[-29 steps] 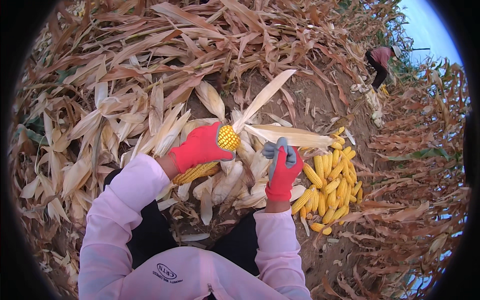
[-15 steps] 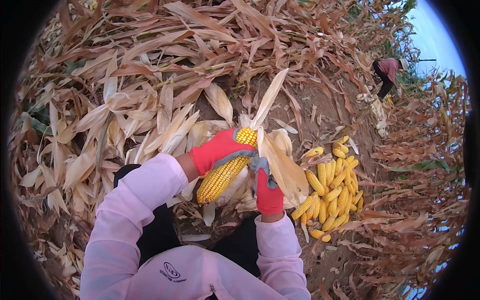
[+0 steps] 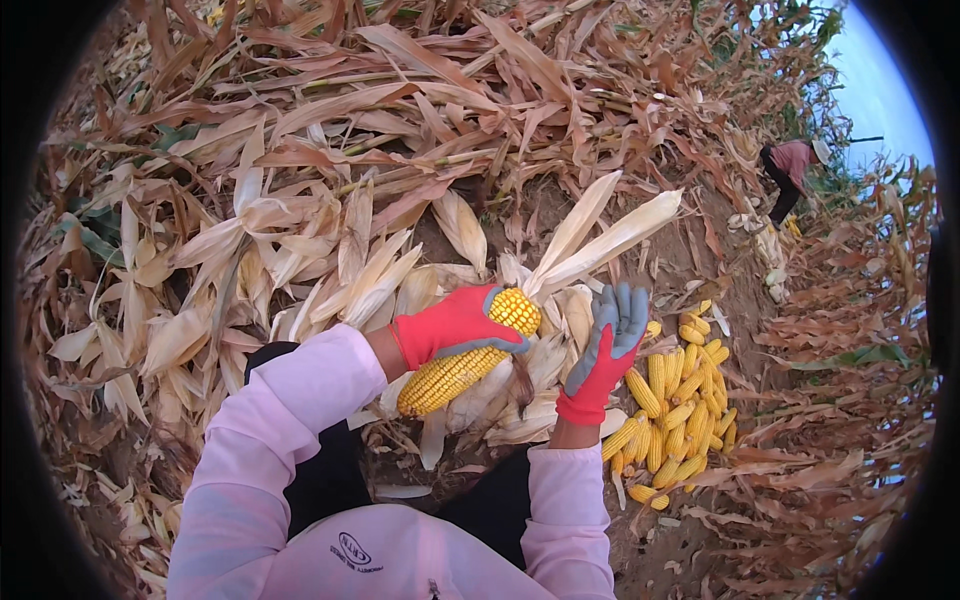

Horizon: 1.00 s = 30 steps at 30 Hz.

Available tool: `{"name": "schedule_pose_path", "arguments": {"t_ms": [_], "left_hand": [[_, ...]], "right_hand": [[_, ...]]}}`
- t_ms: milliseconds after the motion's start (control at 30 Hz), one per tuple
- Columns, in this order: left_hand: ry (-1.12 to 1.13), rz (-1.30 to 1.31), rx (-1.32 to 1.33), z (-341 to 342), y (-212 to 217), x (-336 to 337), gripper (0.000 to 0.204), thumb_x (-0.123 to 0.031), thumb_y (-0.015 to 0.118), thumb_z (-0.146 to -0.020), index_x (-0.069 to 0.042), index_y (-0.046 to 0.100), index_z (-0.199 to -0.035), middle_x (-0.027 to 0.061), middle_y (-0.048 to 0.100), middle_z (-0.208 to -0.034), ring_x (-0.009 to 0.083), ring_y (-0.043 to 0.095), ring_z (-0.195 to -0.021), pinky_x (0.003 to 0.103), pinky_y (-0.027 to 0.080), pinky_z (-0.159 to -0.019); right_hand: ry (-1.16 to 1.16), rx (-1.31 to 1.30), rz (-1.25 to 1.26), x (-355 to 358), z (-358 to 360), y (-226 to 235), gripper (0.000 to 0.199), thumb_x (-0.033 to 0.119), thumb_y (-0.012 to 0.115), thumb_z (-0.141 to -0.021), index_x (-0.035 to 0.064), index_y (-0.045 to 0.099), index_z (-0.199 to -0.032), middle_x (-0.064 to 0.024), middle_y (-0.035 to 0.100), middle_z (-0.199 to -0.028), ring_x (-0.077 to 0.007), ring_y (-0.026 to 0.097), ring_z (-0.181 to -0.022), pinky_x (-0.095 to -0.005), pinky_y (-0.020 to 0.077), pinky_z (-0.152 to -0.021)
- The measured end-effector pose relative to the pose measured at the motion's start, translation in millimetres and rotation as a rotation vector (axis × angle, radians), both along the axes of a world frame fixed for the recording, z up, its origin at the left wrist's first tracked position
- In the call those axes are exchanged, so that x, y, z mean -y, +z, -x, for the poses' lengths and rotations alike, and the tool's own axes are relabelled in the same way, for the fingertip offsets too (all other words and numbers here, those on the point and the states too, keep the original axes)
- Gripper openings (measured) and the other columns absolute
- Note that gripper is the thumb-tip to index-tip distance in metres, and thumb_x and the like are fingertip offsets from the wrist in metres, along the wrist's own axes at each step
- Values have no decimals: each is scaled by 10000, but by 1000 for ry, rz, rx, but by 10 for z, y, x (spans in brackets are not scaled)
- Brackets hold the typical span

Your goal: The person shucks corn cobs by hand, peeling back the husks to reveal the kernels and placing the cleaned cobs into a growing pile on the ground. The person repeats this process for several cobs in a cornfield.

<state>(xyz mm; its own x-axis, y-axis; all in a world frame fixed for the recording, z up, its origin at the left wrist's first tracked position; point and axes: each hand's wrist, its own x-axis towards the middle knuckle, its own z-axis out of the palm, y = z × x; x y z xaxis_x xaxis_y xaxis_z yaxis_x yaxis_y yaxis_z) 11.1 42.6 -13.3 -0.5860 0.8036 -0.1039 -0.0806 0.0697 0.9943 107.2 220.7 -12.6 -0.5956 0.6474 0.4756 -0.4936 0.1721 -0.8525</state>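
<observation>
My left hand (image 3: pixel 455 328), in a red and grey work glove, is closed around a bare yellow ear of corn (image 3: pixel 450 382). The ear slants, its rounded lower end toward me and its other end up by my thumb. Pale strips of husk (image 3: pixel 603 245) spread up and right from that upper end; whether they are still joined to it I cannot tell. To the right of the ear, my gloved right hand (image 3: pixel 608 350) is raised with fingers stretched out, holding nothing.
A heap of husked yellow ears (image 3: pixel 675 410) lies on the soil at my right. Dry husks (image 3: pixel 345 285) and stalks cover the ground ahead and left. Corn plants line the right side. Another person (image 3: pixel 790 172) bends over in the far right distance.
My right hand has let go of the husk and moved right, its fingers opening. The large husk leaf it held no longer hangs there. My left hand keeps its hold on the ear.
</observation>
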Motion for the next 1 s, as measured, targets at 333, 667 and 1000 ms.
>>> {"name": "schedule_pose_path", "arguments": {"t_ms": [333, 667, 1000], "left_hand": [[-133, 172, -418, -28, -148, 11, 614, -372, 828, -653, -46, 592, -1117, 131, 638, -1036, 264, 609, -990, 355, 468, -888], [-225, 16, 49, -78, 11, 37, 468, -159, 811, -703, -45, 589, -1099, 36, 654, -995, 117, 596, -930, 287, 476, -846], [-253, -111, -120, -165, -197, -38, 630, -289, 864, -637, -29, 571, -1131, 81, 667, -1013, 147, 626, -955, 298, 492, -860]], "right_hand": [[423, -194, 422, -244, -85, 48, 709, 373, 588, -904, -2, 299, -1432, -193, 472, -1341, -281, 490, -1229, -438, 366, -1068], [465, 238, 198, 216, -2, 59, 388, 307, 498, -986, -13, 549, -1198, -137, 606, -1151, -246, 585, -1082, -372, 437, -967], [334, -41, 826, 292, -53, 113, 444, 438, 400, -999, 167, 326, -655, 49, 248, -582, -112, 272, -518, -302, 305, -548]]}}
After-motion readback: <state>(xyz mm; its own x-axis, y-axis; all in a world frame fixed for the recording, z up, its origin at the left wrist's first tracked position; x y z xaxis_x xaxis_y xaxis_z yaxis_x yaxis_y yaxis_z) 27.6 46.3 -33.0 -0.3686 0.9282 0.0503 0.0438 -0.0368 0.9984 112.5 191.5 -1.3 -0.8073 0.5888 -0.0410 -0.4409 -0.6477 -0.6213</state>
